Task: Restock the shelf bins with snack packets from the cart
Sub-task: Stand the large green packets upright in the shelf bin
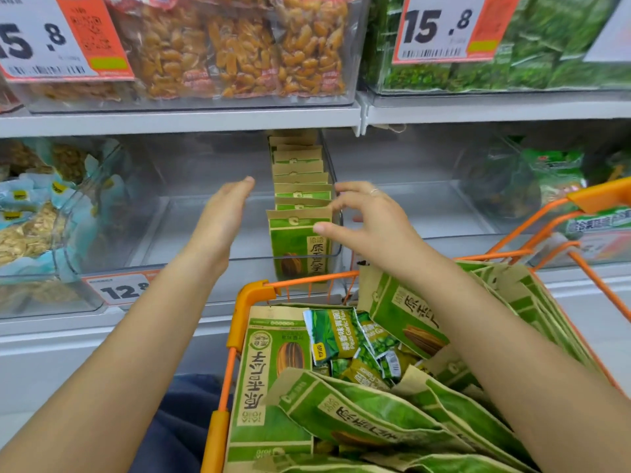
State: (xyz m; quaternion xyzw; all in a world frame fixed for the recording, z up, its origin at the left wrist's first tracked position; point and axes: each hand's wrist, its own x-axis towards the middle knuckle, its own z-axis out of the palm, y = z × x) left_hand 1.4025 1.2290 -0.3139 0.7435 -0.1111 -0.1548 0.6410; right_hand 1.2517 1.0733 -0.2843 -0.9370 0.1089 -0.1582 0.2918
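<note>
Head view: left hand (222, 220) flat, empty, beside row of packets (300, 199) upright in clear bin (205, 213); right hand (365, 220) spread, ungripped, at front packet; more in cart (252, 295); likely light, crinkly, pinchable by top edge.

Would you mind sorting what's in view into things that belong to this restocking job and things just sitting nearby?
Job: seed packets in cart; packet row in clear bin; orange cart.
Nearby: pea packets; upper-shelf peanut bags; price tag.

Shop: price tags (65, 39), stocked shelves (177, 121)
</note>
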